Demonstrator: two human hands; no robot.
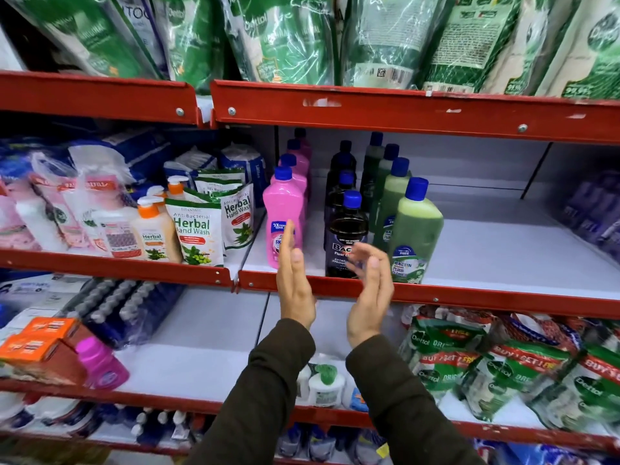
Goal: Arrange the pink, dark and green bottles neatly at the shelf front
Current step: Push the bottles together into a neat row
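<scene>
Three rows of blue-capped bottles stand on the middle shelf (pixel 503 260). The front pink bottle (pixel 281 209) is at the left, the front dark bottle (pixel 346 236) in the middle, the front green bottle (pixel 416 229) at the right. All three stand upright near the red shelf lip, with more of each colour lined up behind. My left hand (pixel 295 283) is raised, fingers straight, between the pink and dark bottles and in front of them. My right hand (pixel 370 290) is open with curled fingers, blurred, just in front of the dark bottle. Neither hand holds anything.
Herbal hand wash pouches (pixel 196 229) and pump bottles (pixel 151 229) fill the shelf to the left. Green refill pouches (pixel 281 38) hang over the shelf above. Bare white shelf lies right of the green row. Below are green packs (pixel 503 364), a pink bottle (pixel 100 364) and orange boxes (pixel 37 344).
</scene>
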